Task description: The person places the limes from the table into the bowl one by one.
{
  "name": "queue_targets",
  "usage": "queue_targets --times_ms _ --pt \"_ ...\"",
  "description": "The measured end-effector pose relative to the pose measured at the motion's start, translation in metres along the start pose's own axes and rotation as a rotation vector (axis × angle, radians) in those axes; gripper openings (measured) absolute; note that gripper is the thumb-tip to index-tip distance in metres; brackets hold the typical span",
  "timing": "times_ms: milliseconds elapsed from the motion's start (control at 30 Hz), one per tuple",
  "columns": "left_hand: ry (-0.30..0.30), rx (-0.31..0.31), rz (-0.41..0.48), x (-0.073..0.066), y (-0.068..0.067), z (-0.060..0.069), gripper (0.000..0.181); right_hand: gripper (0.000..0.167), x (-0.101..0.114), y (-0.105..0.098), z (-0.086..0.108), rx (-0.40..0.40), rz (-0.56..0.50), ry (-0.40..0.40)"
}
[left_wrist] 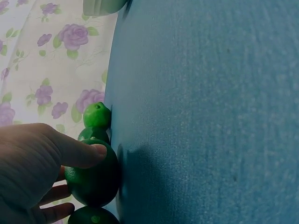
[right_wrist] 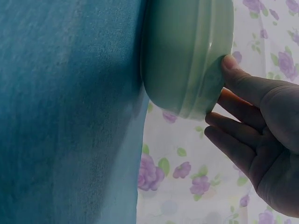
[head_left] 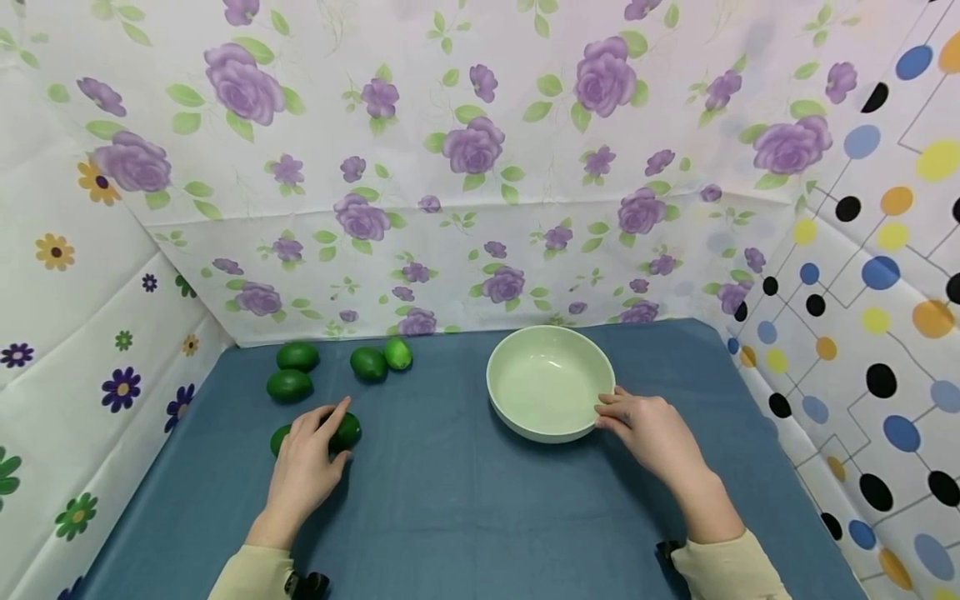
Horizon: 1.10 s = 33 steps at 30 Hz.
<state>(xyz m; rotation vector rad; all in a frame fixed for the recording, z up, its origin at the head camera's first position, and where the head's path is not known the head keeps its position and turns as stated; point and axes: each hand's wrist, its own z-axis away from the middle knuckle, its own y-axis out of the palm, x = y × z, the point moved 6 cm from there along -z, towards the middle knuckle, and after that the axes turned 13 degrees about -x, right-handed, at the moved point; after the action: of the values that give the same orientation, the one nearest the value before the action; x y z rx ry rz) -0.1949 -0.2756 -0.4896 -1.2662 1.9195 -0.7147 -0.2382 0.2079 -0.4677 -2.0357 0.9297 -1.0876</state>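
Head view: the left hand (head_left: 303,458) is spanning two dark fruits (head_left: 347,433) on the bench (head_left: 465,508), its grip being unclear; the right hand (head_left: 651,433), well apart, is pinching the bowl (head_left: 551,383) at its rim. Four other fruits (head_left: 297,356) are lying farther back.

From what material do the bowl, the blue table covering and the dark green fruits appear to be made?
Bowl: perhaps glazed ceramic or smooth plastic; its pale green surface shows glossy highlights.
Blue table covering: probably woven fabric, matte; a fine threadlike grain shows in the left wrist view.
Dark green fruits: real or plastic imitations; their smooth, slightly shiny skin leaves this open.
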Motion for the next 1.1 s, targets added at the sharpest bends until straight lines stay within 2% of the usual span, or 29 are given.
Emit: queue_targets --times_ms 133,400,1100 --pt "0.01 -0.007 -0.003 -0.0001 0.001 -0.0009 0.087 0.03 -0.0009 0.0 0.0004 -0.014 -0.022 0.016" --pt "0.038 -0.01 -0.015 -0.0027 0.0026 -0.0015 0.081 0.034 -0.0063 0.0015 0.0057 -0.048 -0.093 0.099" --pt "0.094 -0.051 -0.077 -0.0058 0.0006 -0.0048 0.076 0.032 -0.0047 0.0029 0.0051 -0.044 -0.1 0.096"
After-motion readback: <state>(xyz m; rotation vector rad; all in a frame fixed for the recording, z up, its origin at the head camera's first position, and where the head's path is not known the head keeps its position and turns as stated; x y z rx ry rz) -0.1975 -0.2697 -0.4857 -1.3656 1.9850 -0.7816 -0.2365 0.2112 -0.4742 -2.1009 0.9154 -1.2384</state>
